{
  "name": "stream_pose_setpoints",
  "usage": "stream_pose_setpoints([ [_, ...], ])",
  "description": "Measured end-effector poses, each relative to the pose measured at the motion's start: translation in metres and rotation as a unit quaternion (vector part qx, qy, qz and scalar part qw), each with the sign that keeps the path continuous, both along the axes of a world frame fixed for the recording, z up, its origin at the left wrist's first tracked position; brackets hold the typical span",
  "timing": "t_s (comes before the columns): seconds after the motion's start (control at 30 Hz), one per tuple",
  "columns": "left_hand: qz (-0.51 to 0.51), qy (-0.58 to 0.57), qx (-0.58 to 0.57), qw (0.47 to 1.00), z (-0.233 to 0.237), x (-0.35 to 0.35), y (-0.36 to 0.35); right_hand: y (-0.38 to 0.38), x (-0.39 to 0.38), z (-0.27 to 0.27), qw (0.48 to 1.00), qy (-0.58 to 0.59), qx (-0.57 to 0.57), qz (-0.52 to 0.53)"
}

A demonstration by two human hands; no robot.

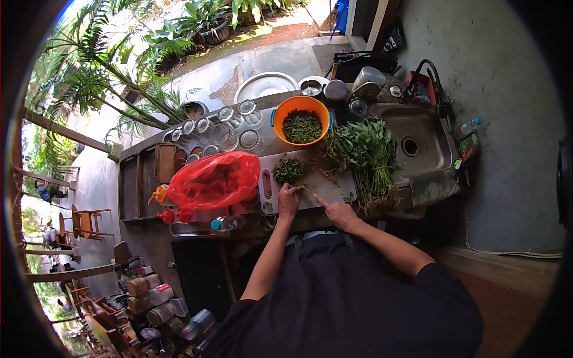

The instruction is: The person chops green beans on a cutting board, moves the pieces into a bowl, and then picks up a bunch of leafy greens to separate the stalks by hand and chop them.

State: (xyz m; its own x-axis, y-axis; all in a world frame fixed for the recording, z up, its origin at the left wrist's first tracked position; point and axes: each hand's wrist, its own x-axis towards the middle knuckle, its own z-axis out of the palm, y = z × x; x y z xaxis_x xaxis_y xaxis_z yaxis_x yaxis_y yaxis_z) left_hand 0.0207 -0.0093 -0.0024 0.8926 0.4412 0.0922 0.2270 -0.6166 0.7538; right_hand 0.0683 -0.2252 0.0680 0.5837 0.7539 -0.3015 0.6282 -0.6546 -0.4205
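My right hand is closed around the handle of a knife, its blade angled toward my left hand over a white cutting board. My left hand rests on the board with its fingers pinched together; whatever lies between them is too small to make out. Just beyond those fingers sits a pile of chopped greens. An orange colander-like tub with blue handles, behind the board, holds more cut greens. To the right lies a big bunch of long-stemmed leafy greens, its roots toward me.
A red plastic bag lies left of the board, with a capped bottle in front. Several upturned glasses stand behind it. On the right is a metal sink. Pots and lidded containers line the back edge.
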Motion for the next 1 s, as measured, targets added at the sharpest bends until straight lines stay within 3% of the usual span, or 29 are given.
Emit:
stream_pose_setpoints([
  [0.4, -0.016, 0.003, 0.02, 1.0, 0.0, 0.0, 0.001, 0.024, 0.002, 0.008, 0.998, -0.016, -0.061, -0.006],
  [0.77, 0.001, 0.005, 0.009, 1.0, 0.007, 0.0, -0.002, 0.013, 0.001, -0.035, 0.999, -0.032, 0.006, -0.009],
  [1.0, 0.004, -0.008, 0.006, 1.0, 0.002, 0.001, 0.002, -0.006, -0.002, -0.023, 1.0, 0.007, -0.015, -0.011],
])
